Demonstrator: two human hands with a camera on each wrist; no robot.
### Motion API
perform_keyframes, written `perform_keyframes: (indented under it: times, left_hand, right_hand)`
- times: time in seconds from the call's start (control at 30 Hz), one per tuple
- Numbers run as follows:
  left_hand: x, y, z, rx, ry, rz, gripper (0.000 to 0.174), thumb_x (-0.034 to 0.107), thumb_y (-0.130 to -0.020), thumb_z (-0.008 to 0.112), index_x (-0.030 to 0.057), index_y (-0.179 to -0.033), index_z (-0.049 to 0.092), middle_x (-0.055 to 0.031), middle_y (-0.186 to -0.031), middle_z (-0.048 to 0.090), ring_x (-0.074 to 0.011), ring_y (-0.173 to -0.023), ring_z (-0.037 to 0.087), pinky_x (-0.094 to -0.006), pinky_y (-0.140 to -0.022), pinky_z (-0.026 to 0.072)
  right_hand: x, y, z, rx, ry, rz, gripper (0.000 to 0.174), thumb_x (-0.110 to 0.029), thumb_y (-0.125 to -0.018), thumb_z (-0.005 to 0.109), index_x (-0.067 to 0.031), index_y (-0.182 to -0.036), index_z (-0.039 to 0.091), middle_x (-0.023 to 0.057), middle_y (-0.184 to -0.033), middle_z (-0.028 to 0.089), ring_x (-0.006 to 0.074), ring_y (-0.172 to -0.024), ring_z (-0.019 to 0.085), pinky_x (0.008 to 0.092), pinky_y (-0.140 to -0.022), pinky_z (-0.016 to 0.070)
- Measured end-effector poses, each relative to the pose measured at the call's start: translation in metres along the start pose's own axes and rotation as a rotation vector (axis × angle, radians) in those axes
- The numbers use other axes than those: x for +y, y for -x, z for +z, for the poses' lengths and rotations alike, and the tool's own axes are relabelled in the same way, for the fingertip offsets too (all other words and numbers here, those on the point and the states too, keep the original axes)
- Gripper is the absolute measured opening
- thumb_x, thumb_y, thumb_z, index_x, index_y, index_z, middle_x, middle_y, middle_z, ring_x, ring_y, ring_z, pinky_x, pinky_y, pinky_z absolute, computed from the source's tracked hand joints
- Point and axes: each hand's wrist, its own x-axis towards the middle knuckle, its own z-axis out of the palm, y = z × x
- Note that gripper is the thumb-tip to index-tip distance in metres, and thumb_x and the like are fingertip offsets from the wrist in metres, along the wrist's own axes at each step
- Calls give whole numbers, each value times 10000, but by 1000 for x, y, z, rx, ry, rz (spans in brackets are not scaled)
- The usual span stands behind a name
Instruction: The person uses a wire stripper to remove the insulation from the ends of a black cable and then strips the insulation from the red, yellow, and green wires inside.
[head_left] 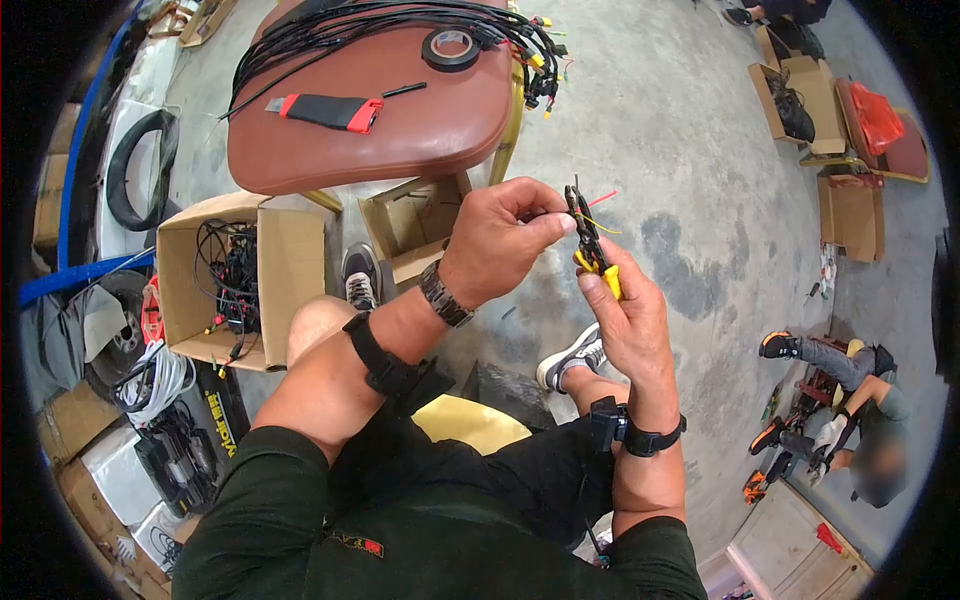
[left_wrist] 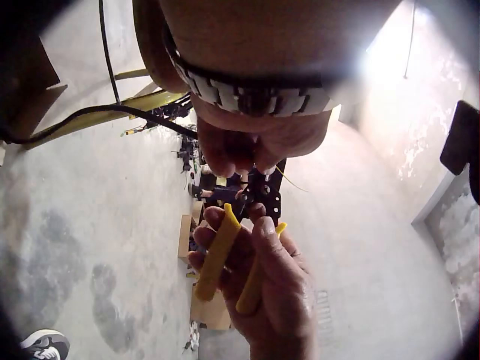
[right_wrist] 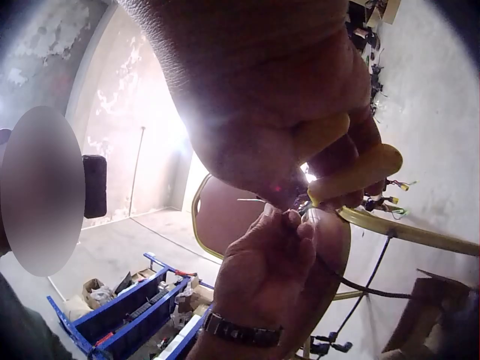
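My right hand (head_left: 632, 315) grips wire-stripping pliers (head_left: 588, 238) with black jaws and yellow handles. In the left wrist view, the two yellow handles (left_wrist: 219, 261) stand apart within that hand's fingers. My left hand (head_left: 500, 240), above a metal-band watch, pinches thin wires right beside the jaws. A red wire (head_left: 604, 198) and a yellow wire (head_left: 602, 228) stick out there. From the left fingers a black cable (left_wrist: 105, 109) runs off in the left wrist view. The left fingertips hide the exact spot where the wires meet the jaws.
A brown chair seat (head_left: 400, 140) ahead bears black cables (head_left: 330, 35), black tape (head_left: 450, 50) and a red-black utility knife (head_left: 330, 112). Cardboard boxes, one (head_left: 290, 280) with cables inside, stand on the floor at left. Another person (head_left: 850, 410) sits at right.
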Motion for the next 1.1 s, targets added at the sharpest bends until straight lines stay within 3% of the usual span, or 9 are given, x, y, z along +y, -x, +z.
perform_keyframes:
  times: [0.4,0.7,0.9,1.1]
  left_hand:
    - [3,0,0,21,-59,5,92,49,-845,703,-20,-894,668,9,-776,650,-43,-710,555,-222,-649,472]
    - [3,3,5,12,109,0,118,64,-878,712,-4,-957,658,-1,-805,656,-50,-717,575,-213,-640,481]
    - [1,3,1,-33,116,88,172,70,-854,764,-5,-967,658,-14,-832,672,-55,-748,594,-212,-659,496]
    - [-1,2,-2,-64,248,103,181,15,-860,742,-14,-1017,656,-43,-891,695,-75,-812,630,-224,-681,511]
  right_hand:
    - [-6,-1,1,17,66,-37,387,-33,-901,647,-3,-1282,583,184,-1183,654,291,-1094,643,344,-940,485]
    - [-13,-4,5,81,183,-174,436,-8,-878,661,-35,-1302,562,153,-983,600,282,-879,620,370,-808,495]
    - [-15,-10,6,131,357,-272,376,8,-847,662,-46,-1208,569,165,-942,575,345,-869,589,408,-756,483]
    - [-15,-16,8,142,448,-310,420,40,-788,667,-63,-1178,551,160,-930,556,374,-872,555,456,-730,460]
